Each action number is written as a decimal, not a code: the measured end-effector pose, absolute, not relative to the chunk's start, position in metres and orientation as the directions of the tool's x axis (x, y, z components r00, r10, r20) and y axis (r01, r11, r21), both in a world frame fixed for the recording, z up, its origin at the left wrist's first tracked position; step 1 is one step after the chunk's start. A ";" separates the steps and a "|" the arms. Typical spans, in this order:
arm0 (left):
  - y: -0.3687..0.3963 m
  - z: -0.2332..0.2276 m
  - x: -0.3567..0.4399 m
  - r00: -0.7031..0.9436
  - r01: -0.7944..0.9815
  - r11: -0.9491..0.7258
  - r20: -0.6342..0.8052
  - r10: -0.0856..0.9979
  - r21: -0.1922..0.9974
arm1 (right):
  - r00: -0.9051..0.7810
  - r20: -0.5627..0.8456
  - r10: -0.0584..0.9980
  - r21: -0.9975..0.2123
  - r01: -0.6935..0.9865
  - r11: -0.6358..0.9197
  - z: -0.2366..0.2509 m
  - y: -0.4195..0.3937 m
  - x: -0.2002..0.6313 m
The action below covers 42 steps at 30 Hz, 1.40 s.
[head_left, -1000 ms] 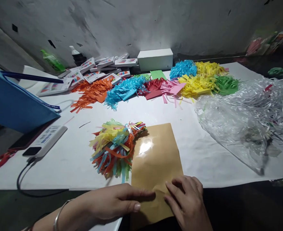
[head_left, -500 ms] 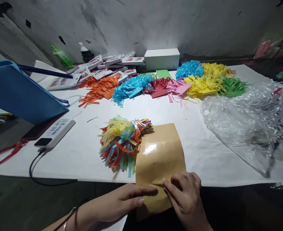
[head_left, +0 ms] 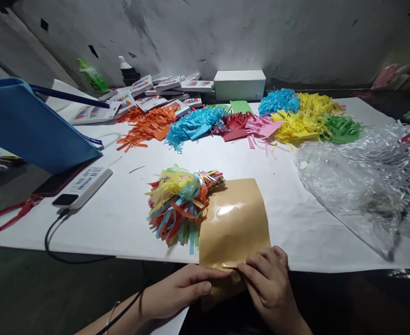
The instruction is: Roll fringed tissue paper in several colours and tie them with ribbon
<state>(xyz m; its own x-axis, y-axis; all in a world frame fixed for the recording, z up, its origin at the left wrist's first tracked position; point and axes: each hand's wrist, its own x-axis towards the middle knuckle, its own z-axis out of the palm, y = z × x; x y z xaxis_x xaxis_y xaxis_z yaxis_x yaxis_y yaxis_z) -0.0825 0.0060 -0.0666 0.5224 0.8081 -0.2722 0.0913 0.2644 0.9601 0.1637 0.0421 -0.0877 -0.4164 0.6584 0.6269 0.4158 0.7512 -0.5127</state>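
Observation:
A glossy brown sheet [head_left: 236, 218] with faint round outlines lies over the table's front edge, its near end bent down. My left hand [head_left: 180, 288] reaches in from the left, its fingers long and together against the sheet's lower part, the thumb below them. My right hand [head_left: 269, 279] is closed at the sheet's right side, thumb and index fingertip pinching at a crease; anything smaller in that pinch is hidden. Touching the sheet's upper left is a multicoloured bundle of paper tassels [head_left: 180, 204], tied with a pale shiny ribbon.
Fringed paper in orange [head_left: 149, 125], blue [head_left: 194, 122] and other colours lines the table's back. Behind stand printed boxes [head_left: 145, 95] and a white box [head_left: 239, 86]. Clear plastic [head_left: 351, 195] covers the right; a white device [head_left: 82, 188] with a black cable lies left.
The sheet's near end is bent further down, with a sharper crease between my hands. My left fingertips press closer to the right hand's pinch. The view has shifted slightly.

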 end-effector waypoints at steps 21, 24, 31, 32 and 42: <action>0.010 -0.070 -0.080 0.541 -0.016 0.317 -0.258 0.800 0.948 | -0.430 0.755 0.495 -0.298 0.447 0.843 -0.092 0.039 0.169; 0.010 -0.068 -0.079 0.532 -0.011 0.331 -0.274 0.801 0.944 | -0.495 0.724 0.481 -0.250 0.462 0.851 -0.099 0.038 0.175; 0.008 -0.062 -0.077 0.511 0.020 0.391 -0.346 0.787 0.920 | -0.551 0.647 0.526 -0.299 0.451 0.841 -0.100 0.040 0.184; 0.007 -0.062 -0.077 0.501 0.034 0.391 -0.354 0.790 0.920 | -0.527 0.650 0.548 -0.344 0.439 0.830 -0.098 0.039 0.184; 0.031 -0.037 -0.060 0.446 0.280 0.215 -0.325 0.834 0.936 | 0.098 0.485 0.869 -0.874 0.088 0.478 -0.076 0.016 0.204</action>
<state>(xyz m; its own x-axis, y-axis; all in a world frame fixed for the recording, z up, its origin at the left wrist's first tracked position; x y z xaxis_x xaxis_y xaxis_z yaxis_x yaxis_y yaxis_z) -0.0598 0.0310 -0.0369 0.4462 0.8338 -0.3251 0.2803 0.2147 0.9356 0.2045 0.0155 -0.0756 0.0977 0.8690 0.4852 0.0880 0.4780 -0.8739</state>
